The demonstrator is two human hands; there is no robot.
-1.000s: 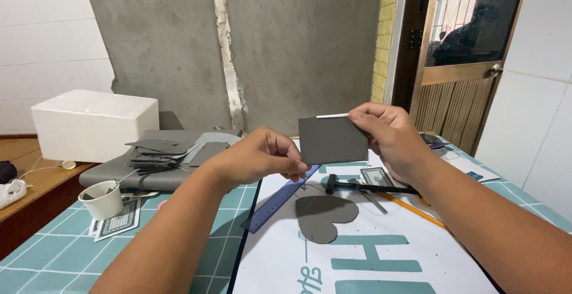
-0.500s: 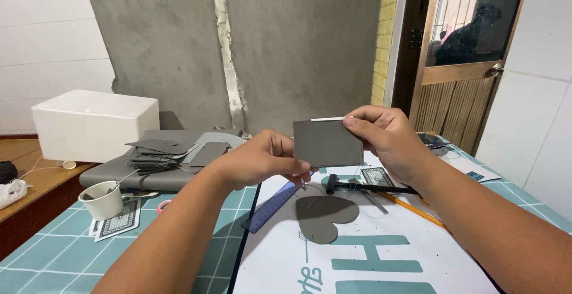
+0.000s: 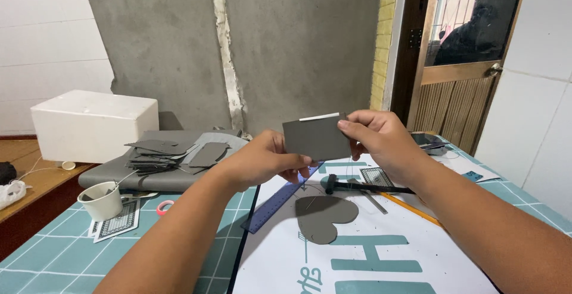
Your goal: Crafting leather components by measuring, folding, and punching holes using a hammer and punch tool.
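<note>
A grey rectangular card [image 3: 316,139] (thin white strip on its top edge) is held upright above the grey heart cutout [image 3: 325,216]. The left hand [image 3: 262,160] pinches its lower left edge, the right hand [image 3: 375,139] its right side. A blue ruler [image 3: 275,201] lies left of the heart, a black hammer [image 3: 363,185] just behind it.

A white foam box [image 3: 90,124] sits at the left of the frame beside a stack of grey cut-outs [image 3: 156,152]. Lower centre on the counter [image 3: 53,252] lie a grey heart shape [image 3: 325,217], a blue ruler [image 3: 275,202] and a white cup [image 3: 101,200].
</note>
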